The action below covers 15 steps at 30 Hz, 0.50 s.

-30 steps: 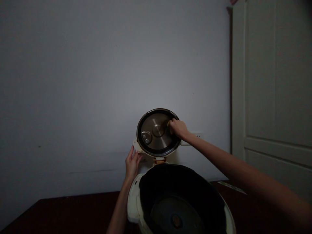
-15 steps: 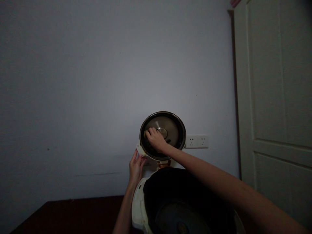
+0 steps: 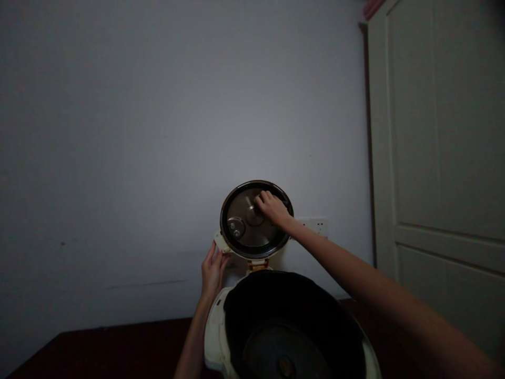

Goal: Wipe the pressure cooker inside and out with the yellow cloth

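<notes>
A white rice cooker [image 3: 213, 337] stands open on a dark table, its black inner cavity [image 3: 300, 310] facing me. Its round lid [image 3: 241, 237] stands upright at the back, showing a steel inner plate with a black ring. My right hand [image 3: 271, 208] presses with curled fingers on the upper right of that plate, over its centre knob. Earlier frames show a small yellowish pad in it; now it is hidden under the fingers. My left hand [image 3: 212, 272] grips the lid's lower left edge from behind.
The cooker sits on a dark wooden table [image 3: 110, 352] against a plain grey wall. A white double socket [image 3: 319, 226] is on the wall just right of the lid. A cream panelled door [image 3: 442, 158] fills the right side.
My right hand slid across the lid's plate from the right edge to the left side, then back to the upper middle. My left hand kept its hold on the lid's edge.
</notes>
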Motion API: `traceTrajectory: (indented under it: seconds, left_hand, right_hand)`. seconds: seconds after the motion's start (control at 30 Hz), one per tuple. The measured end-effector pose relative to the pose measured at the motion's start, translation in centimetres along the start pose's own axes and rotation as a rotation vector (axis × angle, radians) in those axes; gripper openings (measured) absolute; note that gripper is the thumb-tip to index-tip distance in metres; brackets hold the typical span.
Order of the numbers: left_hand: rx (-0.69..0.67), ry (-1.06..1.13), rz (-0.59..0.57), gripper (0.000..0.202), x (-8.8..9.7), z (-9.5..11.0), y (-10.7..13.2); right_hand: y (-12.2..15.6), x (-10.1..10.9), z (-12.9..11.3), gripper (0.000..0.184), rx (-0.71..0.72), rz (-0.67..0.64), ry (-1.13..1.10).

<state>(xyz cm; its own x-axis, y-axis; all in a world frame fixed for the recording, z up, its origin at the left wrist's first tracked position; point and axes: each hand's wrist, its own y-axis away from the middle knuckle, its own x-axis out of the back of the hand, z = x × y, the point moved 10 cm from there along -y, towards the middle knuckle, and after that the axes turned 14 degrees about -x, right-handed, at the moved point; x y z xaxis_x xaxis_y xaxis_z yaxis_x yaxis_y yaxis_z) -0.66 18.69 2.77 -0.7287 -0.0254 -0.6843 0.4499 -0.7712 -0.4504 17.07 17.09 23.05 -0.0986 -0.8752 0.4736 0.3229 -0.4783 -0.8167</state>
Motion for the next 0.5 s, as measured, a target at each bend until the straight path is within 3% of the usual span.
traceTrajectory:
  seconds: [0.17,0.33,0.4,0.5]
  left_hand:
    - [0.004,-0.012,0.017,0.054,-0.1,0.2,0.2]
    - [-0.012,-0.014,0.028,0.051,-0.3,0.6,0.4]
    - [-0.017,-0.017,0.026,0.050,-0.3,0.6,0.4]
    - [-0.017,-0.018,0.016,0.050,-0.2,0.4,0.2]
  right_hand:
    - [3.8,-2.6,0.1,0.025,-0.104,-0.065,-0.024]
    - [8.1,-5.0,-3.7,0.019,0.055,-0.182,-0.084]
    - [8.6,-5.0,-4.2,0.018,0.087,-0.191,-0.100]
    - [7.1,-4.2,-2.3,0.022,-0.007,-0.146,-0.101]
